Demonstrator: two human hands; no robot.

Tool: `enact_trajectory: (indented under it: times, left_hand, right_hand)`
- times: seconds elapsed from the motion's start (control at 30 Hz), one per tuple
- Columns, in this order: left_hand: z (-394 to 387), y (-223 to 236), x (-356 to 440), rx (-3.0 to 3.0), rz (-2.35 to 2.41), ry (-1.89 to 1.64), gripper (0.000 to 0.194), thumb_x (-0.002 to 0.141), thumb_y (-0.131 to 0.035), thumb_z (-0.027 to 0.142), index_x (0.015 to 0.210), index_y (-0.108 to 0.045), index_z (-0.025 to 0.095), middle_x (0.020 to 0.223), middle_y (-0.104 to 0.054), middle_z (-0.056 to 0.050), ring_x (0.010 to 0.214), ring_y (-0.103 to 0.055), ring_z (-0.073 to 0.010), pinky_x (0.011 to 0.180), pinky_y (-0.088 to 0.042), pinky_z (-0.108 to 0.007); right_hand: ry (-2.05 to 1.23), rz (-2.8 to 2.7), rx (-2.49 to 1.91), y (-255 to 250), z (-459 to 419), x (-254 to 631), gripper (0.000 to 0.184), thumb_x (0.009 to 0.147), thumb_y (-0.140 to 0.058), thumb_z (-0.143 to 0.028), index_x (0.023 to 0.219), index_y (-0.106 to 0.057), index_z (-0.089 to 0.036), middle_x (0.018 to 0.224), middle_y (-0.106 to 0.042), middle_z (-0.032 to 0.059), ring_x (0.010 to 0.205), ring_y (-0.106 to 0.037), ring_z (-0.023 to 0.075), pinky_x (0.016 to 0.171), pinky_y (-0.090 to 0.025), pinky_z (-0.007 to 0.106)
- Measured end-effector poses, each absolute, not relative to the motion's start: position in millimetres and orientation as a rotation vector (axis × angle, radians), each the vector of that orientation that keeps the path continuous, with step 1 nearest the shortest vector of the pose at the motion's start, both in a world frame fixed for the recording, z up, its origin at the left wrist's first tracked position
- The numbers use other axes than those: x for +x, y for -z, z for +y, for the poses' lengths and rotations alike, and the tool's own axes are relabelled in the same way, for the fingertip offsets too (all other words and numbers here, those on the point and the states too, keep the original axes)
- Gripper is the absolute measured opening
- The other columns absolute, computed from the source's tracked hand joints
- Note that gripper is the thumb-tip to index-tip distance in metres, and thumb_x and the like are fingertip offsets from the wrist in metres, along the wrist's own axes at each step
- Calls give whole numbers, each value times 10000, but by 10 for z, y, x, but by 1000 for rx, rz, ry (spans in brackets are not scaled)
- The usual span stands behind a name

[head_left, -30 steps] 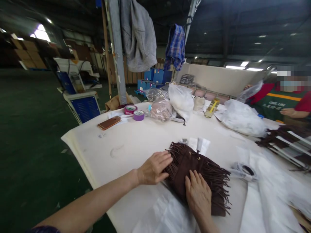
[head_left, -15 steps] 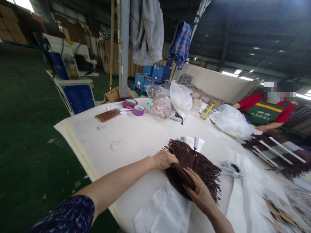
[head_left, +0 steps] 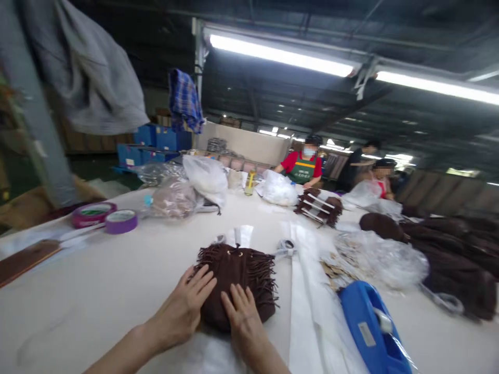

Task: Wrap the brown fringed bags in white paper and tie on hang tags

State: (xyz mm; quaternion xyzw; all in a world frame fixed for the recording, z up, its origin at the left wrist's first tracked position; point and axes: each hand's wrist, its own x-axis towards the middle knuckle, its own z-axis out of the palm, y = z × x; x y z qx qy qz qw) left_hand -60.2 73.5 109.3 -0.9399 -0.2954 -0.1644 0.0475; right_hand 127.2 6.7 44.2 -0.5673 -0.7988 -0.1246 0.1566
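Observation:
A dark brown fringed bag (head_left: 226, 278) lies on the white table (head_left: 156, 270) in front of me, with two small metal eyelets and a cord near its top edge. My left hand (head_left: 187, 298) rests on the bag's left side, fingers stretched out. Flat on its lower middle is my right hand (head_left: 244, 311), its fingers also extended. White tags or paper (head_left: 244, 235) stick out beyond the bag's top. Clear plastic sheeting lies partly under my wrists at the near edge.
Rolls of purple tape (head_left: 121, 222) and a phone (head_left: 29, 258) lie left. Bagged items (head_left: 175, 197) sit behind. To the right are a blue tape dispenser (head_left: 368, 327), white plastic strips (head_left: 307, 291) and a dark brown pile (head_left: 448, 249). A co-worker (head_left: 302, 166) stands across the table.
My left hand has let go of the bag's folded edge and spread onto it; the bag now lies flatter. My right hand has flattened on it too. The view has swung right.

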Motion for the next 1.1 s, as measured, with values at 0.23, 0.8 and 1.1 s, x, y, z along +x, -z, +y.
enact_trajectory:
  times: [0.23, 0.8, 1.1]
  left_hand:
    - [852, -610, 114, -2789, -926, 490, 426, 811, -375, 212, 1185, -569, 279, 1293, -514, -31, 1198, -463, -258, 959, -388, -459]
    - [889, -795, -715, -2349, -1446, 455, 430, 883, -281, 256, 1187, -555, 122, 1279, -515, -140, 1250, -391, -287, 997, -340, -500]
    - [1421, -1196, 740, -2739, -1555, 273, 408, 923, -266, 249, 1011, -604, 39, 1089, -595, -219, 1105, -512, -287, 962, -353, -432]
  right_hand:
    - [251, -2208, -1647, -360, 86, 1231, 480, 872, -452, -281, 1310, -403, -91, 1296, -505, 150, 1251, -385, 236, 1048, -321, 448]
    - [-171, -2191, -1533, -543, -29, 1342, 609, 787, -515, -343, 1339, -387, -118, 1397, -359, 200, 1309, -279, 311, 1074, -217, 491]
    - [268, -2196, -1482, -191, 177, 1304, 531, 755, -582, -375, 1226, -515, -138, 1244, -547, 187, 1151, -506, 312, 933, -441, 445]
